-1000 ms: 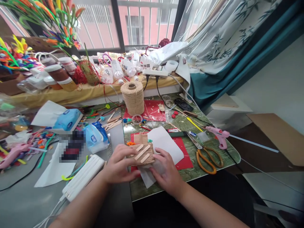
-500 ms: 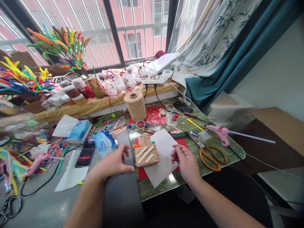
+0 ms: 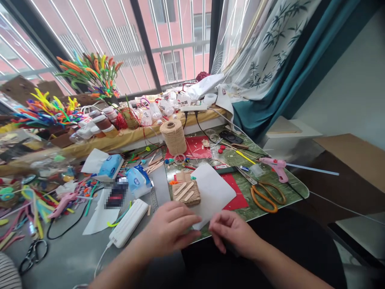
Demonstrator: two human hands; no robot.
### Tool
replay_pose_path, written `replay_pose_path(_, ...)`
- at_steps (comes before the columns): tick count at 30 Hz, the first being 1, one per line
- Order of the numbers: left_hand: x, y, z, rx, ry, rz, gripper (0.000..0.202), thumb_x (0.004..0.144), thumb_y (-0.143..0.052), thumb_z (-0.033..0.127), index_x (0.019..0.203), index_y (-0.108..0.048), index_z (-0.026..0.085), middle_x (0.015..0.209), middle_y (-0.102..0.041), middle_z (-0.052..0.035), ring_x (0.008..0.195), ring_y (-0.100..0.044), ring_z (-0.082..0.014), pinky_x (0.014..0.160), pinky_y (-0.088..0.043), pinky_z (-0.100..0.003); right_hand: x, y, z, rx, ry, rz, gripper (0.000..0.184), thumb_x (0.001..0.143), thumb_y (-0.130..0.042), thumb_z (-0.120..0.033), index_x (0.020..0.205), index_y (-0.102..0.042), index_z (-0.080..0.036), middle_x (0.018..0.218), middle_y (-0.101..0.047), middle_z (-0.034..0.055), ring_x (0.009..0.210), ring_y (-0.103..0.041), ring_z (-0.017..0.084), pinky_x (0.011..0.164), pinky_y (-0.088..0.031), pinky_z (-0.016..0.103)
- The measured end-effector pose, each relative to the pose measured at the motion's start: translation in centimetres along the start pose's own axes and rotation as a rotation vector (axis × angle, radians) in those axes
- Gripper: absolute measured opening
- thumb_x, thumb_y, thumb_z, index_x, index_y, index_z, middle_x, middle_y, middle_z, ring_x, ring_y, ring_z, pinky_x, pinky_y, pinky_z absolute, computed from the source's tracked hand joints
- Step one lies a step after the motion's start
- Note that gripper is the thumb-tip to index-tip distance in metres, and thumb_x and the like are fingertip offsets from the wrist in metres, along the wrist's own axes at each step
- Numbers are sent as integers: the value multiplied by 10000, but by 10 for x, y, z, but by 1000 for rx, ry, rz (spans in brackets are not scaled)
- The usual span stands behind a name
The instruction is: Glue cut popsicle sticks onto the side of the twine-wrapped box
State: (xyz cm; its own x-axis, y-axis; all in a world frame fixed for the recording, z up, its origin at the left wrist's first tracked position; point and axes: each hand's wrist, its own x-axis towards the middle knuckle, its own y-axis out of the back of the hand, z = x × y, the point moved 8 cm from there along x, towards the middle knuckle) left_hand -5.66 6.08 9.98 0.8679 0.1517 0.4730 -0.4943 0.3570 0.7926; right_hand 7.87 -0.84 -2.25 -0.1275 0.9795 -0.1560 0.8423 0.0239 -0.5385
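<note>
My left hand (image 3: 174,226) hovers just in front of a small twine-wrapped block (image 3: 192,197), fingers stretched and thumb apart, nothing seen in it. Several wooden craft sticks (image 3: 184,192) lie slanted across the block's top. A bit of orange and teal pipe cleaner shows at its back corners. My right hand (image 3: 233,233) is at the table's front edge, near the lower corner of a white paper sheet (image 3: 215,190). Its fingers are loosely curled but apart, and I see nothing in them. Under the paper lies a red sheet (image 3: 237,196).
Behind the block stands a twine spool (image 3: 173,138). Large orange-handled scissors (image 3: 267,196) and a pink glue gun (image 3: 278,166) are on the right. A white power strip (image 3: 129,222), tissue packs (image 3: 138,180), a second pink glue gun (image 3: 63,204) and black scissors (image 3: 34,255) are on the left.
Both hands have drawn back toward the table's front edge and closer together. The left hand has moved right, off the block's left side. The view has shifted, uncovering the power strip.
</note>
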Motion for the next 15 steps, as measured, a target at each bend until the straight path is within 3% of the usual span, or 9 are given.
replay_pose_path(3,6,-24,16,-242,14,37,340,896,-765,224,1226,-685,236,989,-756,-68,858,-698,-166,764,-555,-294,2,-13,14,-45,-38,-84,447,757,-872,-527,804,-617,-163,572,-664,-12,407,-556,93,400,-404,188)
replay_pose_path(7,1,-31,7,-301,59,126,237,897,-757,169,1122,-741,243,915,-780,-52,820,-727,-160,770,-568,-285,11,-12,24,-43,-128,-123,510,738,-854,-600,831,-604,-165,577,-674,-13,393,-537,92,372,-388,186)
replay_pose_path(12,-6,-42,-5,-267,206,-10,202,949,-666,150,1106,-750,243,938,-799,-58,857,-742,-178,808,-569,-302,15,-5,28,-51,-212,-92,475,753,-859,-556,815,-595,-166,576,-678,-14,389,-514,76,372,-339,166)
replay_pose_path(15,-10,-48,-11,-223,353,-1,152,960,-639,178,1053,-747,231,920,-787,-58,868,-720,-184,819,-561,-307,14,0,33,17,-216,-4,477,756,-854,-563,798,-574,-180,556,-648,-35,386,-488,68,375,-314,164)
